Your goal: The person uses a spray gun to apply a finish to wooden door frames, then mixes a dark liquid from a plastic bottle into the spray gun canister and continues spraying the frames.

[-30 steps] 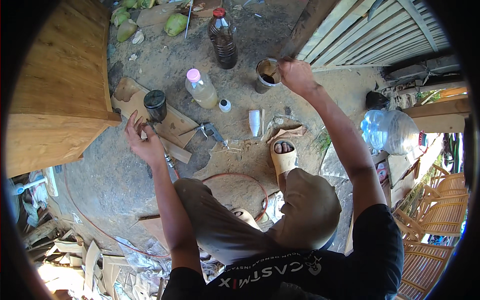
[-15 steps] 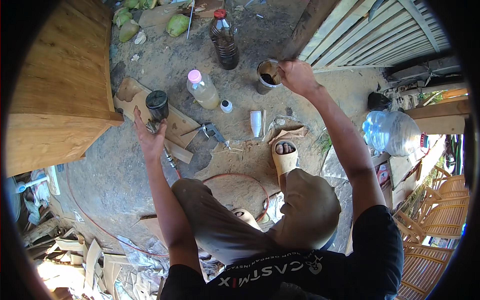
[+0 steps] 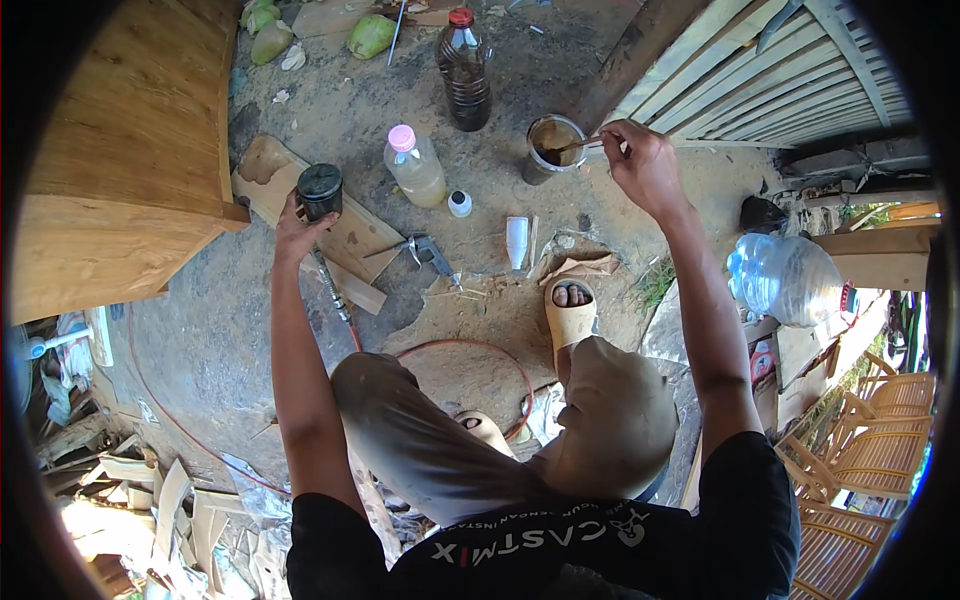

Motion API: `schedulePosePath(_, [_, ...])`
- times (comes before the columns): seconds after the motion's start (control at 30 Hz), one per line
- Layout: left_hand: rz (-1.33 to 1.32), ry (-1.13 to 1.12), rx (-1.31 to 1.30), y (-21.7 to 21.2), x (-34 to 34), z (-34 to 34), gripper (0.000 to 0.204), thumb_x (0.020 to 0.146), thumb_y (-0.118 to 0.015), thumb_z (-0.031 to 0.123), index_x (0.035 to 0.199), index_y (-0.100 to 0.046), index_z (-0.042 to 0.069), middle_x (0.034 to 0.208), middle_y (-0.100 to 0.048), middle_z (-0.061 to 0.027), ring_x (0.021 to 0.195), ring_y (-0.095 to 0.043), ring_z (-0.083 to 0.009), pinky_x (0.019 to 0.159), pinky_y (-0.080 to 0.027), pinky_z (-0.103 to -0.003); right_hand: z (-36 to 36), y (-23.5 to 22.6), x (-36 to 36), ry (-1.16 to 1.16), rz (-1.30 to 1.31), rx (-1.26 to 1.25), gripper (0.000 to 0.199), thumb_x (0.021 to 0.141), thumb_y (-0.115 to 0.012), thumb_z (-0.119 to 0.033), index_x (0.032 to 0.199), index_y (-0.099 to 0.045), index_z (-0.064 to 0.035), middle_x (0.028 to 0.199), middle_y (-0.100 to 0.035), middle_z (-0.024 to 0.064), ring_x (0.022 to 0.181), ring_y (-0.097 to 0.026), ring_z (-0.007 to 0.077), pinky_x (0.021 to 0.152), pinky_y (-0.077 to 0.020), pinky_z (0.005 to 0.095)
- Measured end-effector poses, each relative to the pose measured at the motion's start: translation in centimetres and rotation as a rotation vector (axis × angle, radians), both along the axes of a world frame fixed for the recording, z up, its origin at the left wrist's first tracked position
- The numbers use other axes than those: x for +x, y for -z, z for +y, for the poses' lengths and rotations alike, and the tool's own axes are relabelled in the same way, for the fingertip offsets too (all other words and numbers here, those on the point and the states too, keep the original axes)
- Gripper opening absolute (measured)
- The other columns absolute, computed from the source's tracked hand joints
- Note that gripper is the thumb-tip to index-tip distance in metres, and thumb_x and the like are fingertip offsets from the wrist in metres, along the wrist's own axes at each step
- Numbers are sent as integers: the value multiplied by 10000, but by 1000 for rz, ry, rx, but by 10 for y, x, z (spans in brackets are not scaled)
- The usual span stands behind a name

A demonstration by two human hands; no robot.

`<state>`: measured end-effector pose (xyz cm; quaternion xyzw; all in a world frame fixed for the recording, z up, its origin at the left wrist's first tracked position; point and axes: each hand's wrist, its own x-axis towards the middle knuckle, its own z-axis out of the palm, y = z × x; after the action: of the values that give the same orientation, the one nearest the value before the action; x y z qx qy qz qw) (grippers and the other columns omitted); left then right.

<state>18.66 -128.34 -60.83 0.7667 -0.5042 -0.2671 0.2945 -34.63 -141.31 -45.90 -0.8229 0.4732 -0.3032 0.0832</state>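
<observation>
My left hand (image 3: 298, 232) is closed round a spray gun with a dark, lidded cup (image 3: 320, 192); its fingers wrap below and beside the cup, hiding much of the gun's body. A hose with a metal coupling (image 3: 330, 285) runs down from it. My right hand (image 3: 642, 165) pinches a thin wooden stick (image 3: 583, 144), whose far end dips into a plastic tub (image 3: 540, 172) with dark brown matter inside. Left of the tub stand a bottle of dark liquid with a red cap (image 3: 464, 85) and a pink-capped bottle of cloudy liquid (image 3: 415, 172).
A small white bottle with dark cap (image 3: 460, 204), a white bottle (image 3: 517, 243) and an air gun (image 3: 432, 255) lie before me. Wooden furniture (image 3: 130, 160) stands left, slatted wood (image 3: 740, 90) at far right. An orange hose (image 3: 480, 345) curls by my feet; a big water jug (image 3: 785, 280) lies right.
My left fingers have closed round the spray gun, where they were spread before. My right hand has drawn back rightward from the tub's rim, and more of the stick shows.
</observation>
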Motion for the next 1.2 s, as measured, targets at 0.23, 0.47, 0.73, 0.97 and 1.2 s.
schedulePosePath(0.23, [46,39,35,15,3,-6,850,661,-965,332,1351,-547,65,1249,-710,-138,1140,-696,-286,988,-551,-403,77,-10,-52,491,-914,452,164,941,-684,-156,892,-715,-2,762,-664,47,547,-472,62,512,-343,238])
schedulePosePath(0.47, [-92,47,-49,3,13,10,884,640,-934,479,1336,-560,83,1212,-734,-135,1151,-698,-299,1018,-537,-400,139,79,9,287,-1098,1195,159,930,-693,-160,1006,-712,-21,815,-665,33,607,-513,87,543,-381,231])
schedulePosePath(0.73, [59,-22,-258,-91,-25,57,754,708,-937,159,1341,-554,15,1154,-747,-98,1064,-701,-153,959,-556,-323,131,199,141,157,-960,1602,204,946,-692,-178,1083,-712,-30,927,-741,62,703,-601,109,665,-508,282])
schedulePosePath(0.97, [-56,-44,-340,-135,-60,101,712,686,-950,195,1277,-597,17,1109,-752,-110,1049,-717,-203,956,-547,-349,156,157,203,-131,-378,1539,416,943,-739,-220,1295,-622,-33,871,-742,112,596,-658,159,519,-536,315])
schedulePosePath(1.2, [-166,-48,-339,-160,-153,93,746,627,-967,225,1258,-622,26,1164,-676,-140,1050,-708,-302,929,-564,-410,109,-7,178,-650,-336,111,819,800,-867,-417,1428,-512,-30,1209,-638,190,986,-686,314,811,-586,416])
